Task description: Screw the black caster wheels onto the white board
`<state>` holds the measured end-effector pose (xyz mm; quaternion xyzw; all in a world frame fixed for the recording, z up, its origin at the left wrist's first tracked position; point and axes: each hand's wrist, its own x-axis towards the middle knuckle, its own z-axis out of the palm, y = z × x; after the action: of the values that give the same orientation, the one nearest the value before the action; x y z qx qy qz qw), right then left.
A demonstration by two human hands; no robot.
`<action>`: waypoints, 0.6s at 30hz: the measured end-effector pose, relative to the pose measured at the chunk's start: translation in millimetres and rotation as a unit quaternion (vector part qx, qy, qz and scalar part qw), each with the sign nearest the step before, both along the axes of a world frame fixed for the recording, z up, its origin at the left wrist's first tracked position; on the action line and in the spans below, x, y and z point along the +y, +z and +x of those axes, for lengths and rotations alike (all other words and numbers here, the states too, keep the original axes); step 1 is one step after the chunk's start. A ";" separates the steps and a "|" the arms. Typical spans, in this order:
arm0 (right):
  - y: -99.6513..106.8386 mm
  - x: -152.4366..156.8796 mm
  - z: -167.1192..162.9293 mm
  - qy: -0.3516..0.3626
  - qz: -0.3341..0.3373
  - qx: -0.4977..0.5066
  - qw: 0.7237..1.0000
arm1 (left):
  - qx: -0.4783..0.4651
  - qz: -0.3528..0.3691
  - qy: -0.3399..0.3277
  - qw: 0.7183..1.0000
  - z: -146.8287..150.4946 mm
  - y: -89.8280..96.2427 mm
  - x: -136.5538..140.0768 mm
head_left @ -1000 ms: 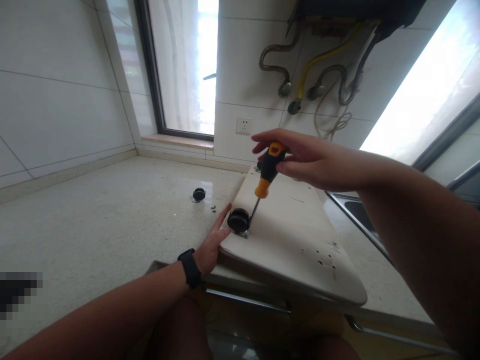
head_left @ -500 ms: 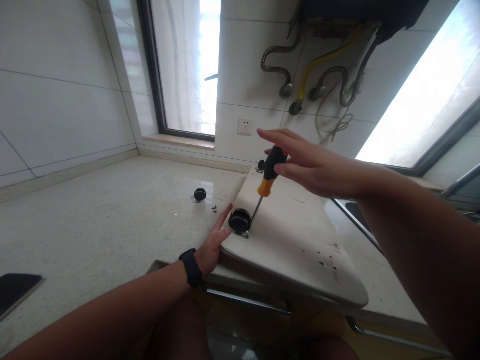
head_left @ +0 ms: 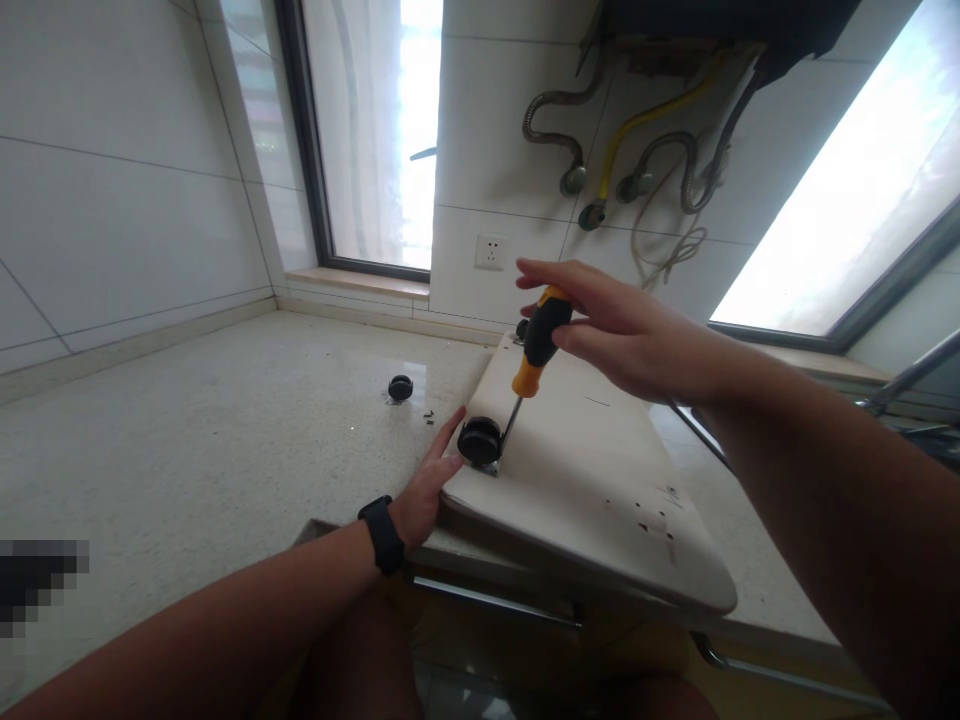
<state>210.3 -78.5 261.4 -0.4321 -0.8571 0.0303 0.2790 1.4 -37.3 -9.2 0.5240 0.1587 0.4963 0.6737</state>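
Note:
My right hand (head_left: 611, 325) has a screwdriver (head_left: 541, 330) with a black and yellow handle, thumb against the side and fingers stretched past the top. Its shaft slants down to the metal plate of a black caster wheel (head_left: 480, 441), and the tip is hidden close to the wheel. The caster stands at the near left corner of a white board (head_left: 570, 450). My left hand (head_left: 424, 490), below a black wristwatch (head_left: 381, 533), grips the board's left edge, thumb beside the caster. Another caster (head_left: 523, 330) sits at the board's far corner, partly hidden by my right hand.
On the pale countertop (head_left: 225, 430) lie a loose caster (head_left: 400, 387) and small screws (head_left: 428, 416). Several holes mark the board's near right part. Hoses and a yellow pipe (head_left: 619, 130) run down the tiled wall near a socket (head_left: 490, 252). Drawer handles (head_left: 495, 603) are below the counter's edge.
My right hand has shifted slightly on the handle, and the screwdriver has tilted and turned a little. My left hand, the board and the casters stay in place.

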 end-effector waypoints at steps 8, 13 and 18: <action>-2.2 1.2 -4.6 -0.051 0.041 0.002 0.998 | -0.040 -0.016 -0.014 0.999 2.3 -0.8 -0.3; -7.6 2.6 -6.2 -0.108 0.083 -0.010 0.991 | -0.018 0.002 0.004 1.000 1.5 -2.6 1.3; -2.2 1.9 7.7 0.053 -0.064 0.056 0.995 | -0.025 0.004 -0.004 1.000 1.4 -1.7 0.7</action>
<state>218.0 -76.6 259.2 -0.4004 -0.8581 0.1243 0.2964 2.8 -36.6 -10.9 0.5149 0.1379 0.5074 0.6771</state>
